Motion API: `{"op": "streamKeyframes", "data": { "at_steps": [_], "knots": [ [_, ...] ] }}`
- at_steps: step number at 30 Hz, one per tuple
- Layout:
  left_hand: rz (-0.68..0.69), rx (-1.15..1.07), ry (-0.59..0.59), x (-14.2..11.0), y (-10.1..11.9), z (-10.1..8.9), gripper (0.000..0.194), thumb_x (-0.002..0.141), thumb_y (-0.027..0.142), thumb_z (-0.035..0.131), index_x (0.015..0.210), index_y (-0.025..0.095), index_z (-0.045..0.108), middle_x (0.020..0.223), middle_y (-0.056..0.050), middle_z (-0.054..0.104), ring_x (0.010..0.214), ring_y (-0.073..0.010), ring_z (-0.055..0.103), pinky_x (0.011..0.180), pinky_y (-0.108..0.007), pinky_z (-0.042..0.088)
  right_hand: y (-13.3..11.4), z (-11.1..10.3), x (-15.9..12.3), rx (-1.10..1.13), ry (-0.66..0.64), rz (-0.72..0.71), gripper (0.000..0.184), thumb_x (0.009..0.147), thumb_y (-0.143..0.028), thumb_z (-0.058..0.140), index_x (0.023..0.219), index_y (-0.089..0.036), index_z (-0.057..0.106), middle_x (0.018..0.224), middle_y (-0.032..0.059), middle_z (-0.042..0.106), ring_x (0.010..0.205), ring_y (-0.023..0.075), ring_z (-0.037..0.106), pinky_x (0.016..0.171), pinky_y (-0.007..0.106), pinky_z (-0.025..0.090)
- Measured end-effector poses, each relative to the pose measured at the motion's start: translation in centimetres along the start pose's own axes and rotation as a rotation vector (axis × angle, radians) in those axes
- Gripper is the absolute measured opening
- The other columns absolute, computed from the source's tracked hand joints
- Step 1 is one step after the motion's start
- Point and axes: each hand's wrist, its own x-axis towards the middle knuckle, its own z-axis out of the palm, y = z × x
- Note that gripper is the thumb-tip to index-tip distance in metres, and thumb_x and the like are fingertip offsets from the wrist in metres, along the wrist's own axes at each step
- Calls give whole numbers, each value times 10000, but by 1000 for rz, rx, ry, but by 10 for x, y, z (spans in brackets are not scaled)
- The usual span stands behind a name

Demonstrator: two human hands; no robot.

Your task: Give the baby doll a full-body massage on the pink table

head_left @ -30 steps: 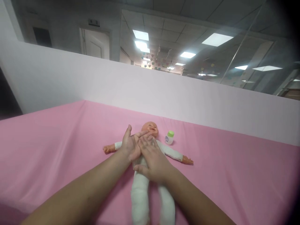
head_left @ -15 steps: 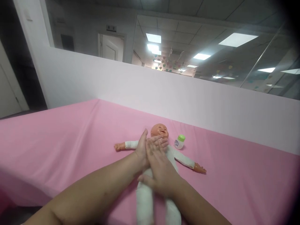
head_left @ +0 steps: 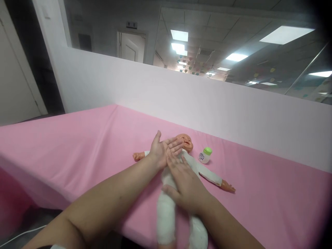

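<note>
A baby doll [head_left: 166,207] with a white cloth body lies on its back, arms spread, on a pink cover [head_left: 246,193]. Over its chest, my left hand [head_left: 164,149] is palm up with the thumb apart and the fingers stretched out. My right hand [head_left: 184,183] lies palm down, its fingertips against the left palm and its thumb spread. Neither hand holds an object. Both hide the doll's chest and part of its head. Beside the doll's head, to the right, stands a small clear jar [head_left: 204,157] with a green lid.
A low white wall [head_left: 181,93] runs behind the covered surface, with a glass pane [head_left: 202,45] above it. On the left is a door [head_left: 15,76]. A white cable [head_left: 26,233] shows at the lower left, below the cover's edge.
My right hand has slid back toward me along the left palm, uncovering more of the left fingers. The view has shifted, so the doll and jar appear slightly farther right.
</note>
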Motion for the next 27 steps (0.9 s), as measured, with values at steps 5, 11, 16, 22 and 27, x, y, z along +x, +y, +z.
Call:
{"op": "streamKeyframes", "data": {
  "at_steps": [5, 11, 16, 22, 27],
  "knots": [
    [-25, -40, -79, 6, 1, -8, 867, 961, 749, 399, 1435, 31, 510, 1279, -307, 673, 1132, -371, 716, 912, -466, 592, -14, -2, 0, 52, 14, -123, 976, 961, -613, 563, 1669, -120, 106, 1725, 170, 137, 1604, 359, 133, 1293, 588, 201],
    [-140, 15, -129, -1, -24, -2, 865, 1002, 712, 306, 1406, -14, 545, 1260, -296, 693, 1193, -378, 686, 1038, -474, 517, -12, 4, 2, 38, 54, -53, 1114, 919, -678, 583, 1668, -133, -36, 1734, 172, 69, 1603, 394, 82, 1281, 625, 175],
    [-154, 37, -41, -8, -38, 9, 852, 934, 764, 446, 1380, 55, 603, 1298, -268, 689, 1234, -407, 659, 1068, -527, 496, 0, 6, 4, 18, 73, 86, 1012, 980, -620, 534, 1668, -165, -53, 1733, 159, 97, 1607, 369, 97, 1281, 624, 174],
    [-37, 43, -59, -5, -8, 9, 925, 951, 767, 388, 1427, -13, 530, 1354, -321, 631, 1266, -397, 641, 1032, -485, 544, 3, 1, 6, -22, 41, 94, 932, 993, -626, 501, 1669, -134, 87, 1723, 163, 157, 1609, 338, 115, 1296, 628, 74],
    [40, -12, -80, 3, 9, -2, 917, 952, 770, 386, 1476, 23, 476, 1356, -311, 631, 1253, -384, 654, 972, -475, 583, -11, -3, 6, 34, -21, -71, 921, 996, -594, 504, 1668, -128, 81, 1719, 165, 173, 1608, 317, 142, 1303, 601, 73]
  ]
}}
